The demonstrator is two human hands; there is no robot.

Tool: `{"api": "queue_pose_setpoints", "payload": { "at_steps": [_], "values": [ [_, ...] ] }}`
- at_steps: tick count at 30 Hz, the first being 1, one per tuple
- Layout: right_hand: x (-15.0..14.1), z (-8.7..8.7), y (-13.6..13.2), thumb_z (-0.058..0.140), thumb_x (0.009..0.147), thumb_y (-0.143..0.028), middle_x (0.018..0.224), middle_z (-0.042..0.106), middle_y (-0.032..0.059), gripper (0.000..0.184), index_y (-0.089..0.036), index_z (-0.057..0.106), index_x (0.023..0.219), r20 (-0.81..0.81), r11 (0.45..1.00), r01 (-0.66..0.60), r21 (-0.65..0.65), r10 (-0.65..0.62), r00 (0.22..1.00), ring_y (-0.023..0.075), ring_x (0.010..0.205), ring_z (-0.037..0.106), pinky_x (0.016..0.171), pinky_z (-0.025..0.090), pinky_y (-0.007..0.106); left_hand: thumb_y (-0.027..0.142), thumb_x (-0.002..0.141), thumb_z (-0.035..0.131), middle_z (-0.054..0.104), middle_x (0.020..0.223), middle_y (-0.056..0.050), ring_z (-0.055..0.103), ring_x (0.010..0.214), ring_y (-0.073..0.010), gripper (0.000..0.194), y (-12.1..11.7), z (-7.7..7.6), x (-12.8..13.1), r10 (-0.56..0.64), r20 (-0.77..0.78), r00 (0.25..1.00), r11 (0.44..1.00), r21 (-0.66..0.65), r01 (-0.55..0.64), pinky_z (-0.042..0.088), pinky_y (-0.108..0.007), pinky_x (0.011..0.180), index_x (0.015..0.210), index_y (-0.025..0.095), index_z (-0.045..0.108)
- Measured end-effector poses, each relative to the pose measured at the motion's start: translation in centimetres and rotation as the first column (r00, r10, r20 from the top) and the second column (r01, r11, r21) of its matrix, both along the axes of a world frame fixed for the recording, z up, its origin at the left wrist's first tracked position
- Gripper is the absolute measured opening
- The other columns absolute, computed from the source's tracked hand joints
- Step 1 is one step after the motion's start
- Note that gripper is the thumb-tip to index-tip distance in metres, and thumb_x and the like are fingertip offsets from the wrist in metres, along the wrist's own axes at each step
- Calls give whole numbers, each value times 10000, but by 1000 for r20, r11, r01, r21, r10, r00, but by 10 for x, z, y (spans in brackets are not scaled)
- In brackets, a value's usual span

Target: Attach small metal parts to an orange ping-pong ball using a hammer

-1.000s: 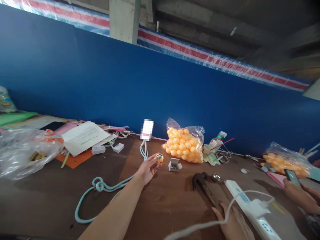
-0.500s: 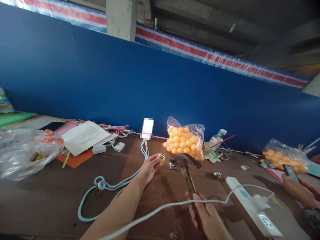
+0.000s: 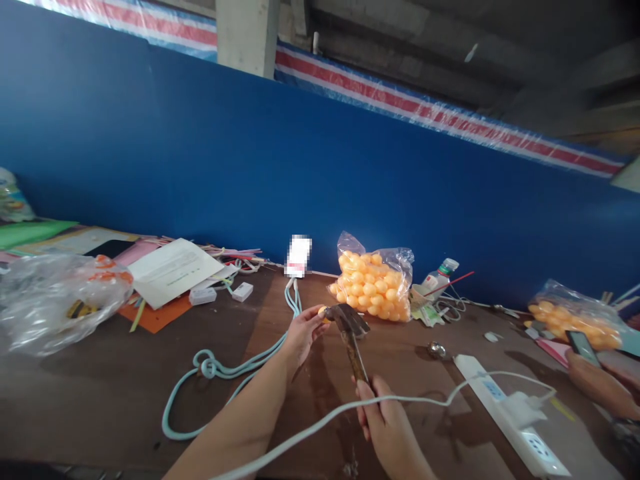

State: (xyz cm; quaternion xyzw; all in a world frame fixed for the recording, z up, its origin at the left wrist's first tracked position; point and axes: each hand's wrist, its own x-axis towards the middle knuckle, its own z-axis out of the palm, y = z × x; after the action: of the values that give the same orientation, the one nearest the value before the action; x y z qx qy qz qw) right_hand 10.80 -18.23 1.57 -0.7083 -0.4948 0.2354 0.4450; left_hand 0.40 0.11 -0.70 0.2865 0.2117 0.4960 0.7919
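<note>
**Ball and hammer set together, no result visible**

An orange ball point(image 3: 325, 315) is pinched between the fingertips of the left hand point(image 3: 301, 333), held above the table point(image 3: 110, 400). A claw hammer point(image 3: 355, 353) is grasped around its handle by the right hand point(image 3: 385, 410), and its head is positioned at the ball, which is partly hidden by it. Whether the two are touching cannot be told.

The work is judged to be partway through: both things are already in hand and aligned with each other, but no change to the ball can be made out, and neither thing is set down yet. Whether any blow has been struck cannot be read from the view.

Many more orange balls are contained in a clear plastic bag point(image 3: 373, 288) behind the hammer, and others in a second bag point(image 3: 575, 325) farther right. A shiny metal object point(image 3: 436, 350), too small to identify, is left on the table near the power strip point(image 3: 503, 412), grasped by neither hand.
</note>
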Motion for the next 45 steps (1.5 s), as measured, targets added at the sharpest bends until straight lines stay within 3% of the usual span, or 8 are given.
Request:
{"api": "queue_pose_setpoints", "payload": {
  "at_steps": [15,30,45],
  "values": [
    [3,-2,0,400,827,-567,528,506,-22,374,-218,466,708,52,999,32,-19,-31,998,129,468,476,454,380,226,230,601,782,673,866,-58,608,733,-109,300,-1,1,2,31,-25,999,1000,1,-31,492,-225,700,872,134,696],
    [2,-3,1,381,853,-528,546,472,-39,330,-219,455,766,-35,997,-18,-69,16,999,119,459,448,444,365,224,274,577,794,671,850,-60,602,709,-106,344,0,-2,4,79,-70,994,997,8,-78,485,-216,669,877,137,697],
    [3,-4,3,391,847,-532,543,469,-41,344,-225,408,694,-27,995,-22,-94,19,999,114,470,452,463,368,219,278,542,812,668,854,-61,606,733,-119,366,0,-1,5,84,-70,994,996,-16,-85,483,-238,685,861,141,698]
  ]
}}
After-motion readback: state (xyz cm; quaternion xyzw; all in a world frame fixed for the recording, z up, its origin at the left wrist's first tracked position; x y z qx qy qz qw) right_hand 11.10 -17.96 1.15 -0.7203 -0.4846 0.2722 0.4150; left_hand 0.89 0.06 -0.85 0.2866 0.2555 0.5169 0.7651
